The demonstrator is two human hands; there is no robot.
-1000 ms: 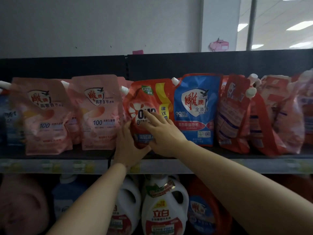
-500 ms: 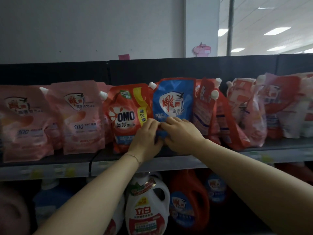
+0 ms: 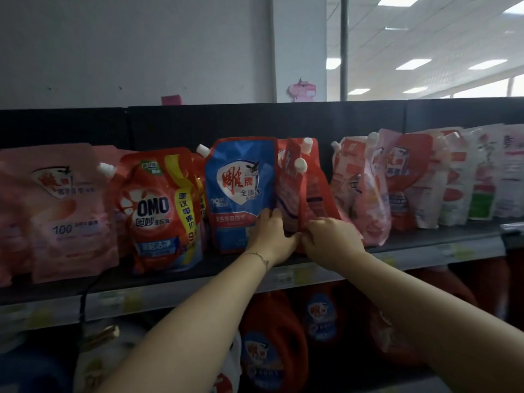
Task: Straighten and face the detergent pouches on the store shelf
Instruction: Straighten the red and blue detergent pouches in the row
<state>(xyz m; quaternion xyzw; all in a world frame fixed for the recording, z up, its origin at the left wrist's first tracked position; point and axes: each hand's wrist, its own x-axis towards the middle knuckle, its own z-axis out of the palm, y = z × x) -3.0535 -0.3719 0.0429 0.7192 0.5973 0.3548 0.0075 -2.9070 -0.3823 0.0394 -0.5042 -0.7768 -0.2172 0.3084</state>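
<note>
Obs., detergent bay, upper shelf (image 3: 181, 293). Both hands are up at the foot of the row, thumbs touching. Right hand (image 3: 333, 239): fingers curled over the bottom of the red pouch (image 3: 309, 194), a close, narrow hold. Left hand (image 3: 272, 236): fingers lie up along the lower corner of the blue pouch (image 3: 238, 188), at its 4 o'clock, just where it meets the red one; whether they pinch an edge or merely press, I cannot tell. The red pouch stands at 3 o'clock of the blue pouch, touching it, turned edge-on so that its side and white cap (image 3: 300, 164) show rather than its label. A second red one sits close behind it. At 9 o'clock of the blue pouch the OMO pouch (image 3: 154, 205) faces out, and the pink pouches (image 3: 62, 211) beyond it do likewise. At 3 o'clock of the hands the mixed pouches (image 3: 377, 188) lean and overlap, not yet squared. Judgement: the step in hand is turning the red pouch label-forward. To do it well I would rotate from the base, where the pouch looks stiffest, while the left hand steadies the blue neighbour so it is not dragged round. Then seat the bottom flat and bring the front level with the shelf lip. These pouches look soft and top-heavy at the spout, so a twist from high up would likely fold one or topple the leaners.
</note>
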